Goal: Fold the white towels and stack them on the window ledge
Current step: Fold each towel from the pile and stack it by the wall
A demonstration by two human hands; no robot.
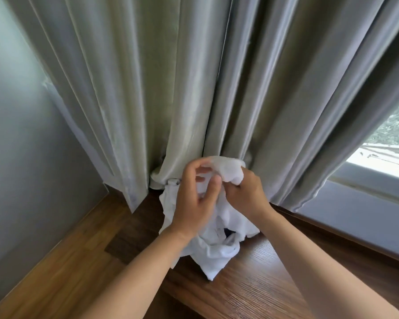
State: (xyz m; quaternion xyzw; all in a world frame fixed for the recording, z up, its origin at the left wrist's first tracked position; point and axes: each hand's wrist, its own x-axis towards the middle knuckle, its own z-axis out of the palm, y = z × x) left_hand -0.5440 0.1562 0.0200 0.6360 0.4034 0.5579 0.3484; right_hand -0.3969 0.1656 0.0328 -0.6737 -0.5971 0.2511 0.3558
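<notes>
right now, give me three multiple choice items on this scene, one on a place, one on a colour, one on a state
1. Where is the towel pile?
A. on the wooden ledge before the curtain
B. hung on a rail
C. in a basket

2. What colour is the towel?
A. blue
B. white
C. red

3. How does the towel look?
A. neatly folded
B. rolled up
C. crumpled

Answers: 1 A, it lies on wood below the curtain. 2 B, plain white cloth. 3 C, bunched while the right hand grips it and the left hand reaches in.
</notes>
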